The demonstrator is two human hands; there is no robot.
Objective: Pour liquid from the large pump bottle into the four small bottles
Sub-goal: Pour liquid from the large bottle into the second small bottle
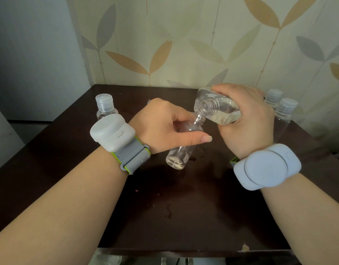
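My right hand point(247, 119) grips the large clear bottle point(216, 108), tipped toward me with its open neck down and its pump top off. The neck meets the mouth of a small uncapped clear bottle point(182, 150), which my left hand point(165, 127) holds tilted above the table between fingers and thumb. Clear liquid fills part of the large bottle. A capped small bottle point(104, 106) stands at the back left, partly hidden behind my left wrist device. Two more capped small bottles point(274, 96) point(286, 111) stand at the back right.
The dark brown table point(184, 207) has wet smears near its middle and a chipped front edge. A leaf-patterned wall rises directly behind it. Grey-white devices are strapped to both wrists.
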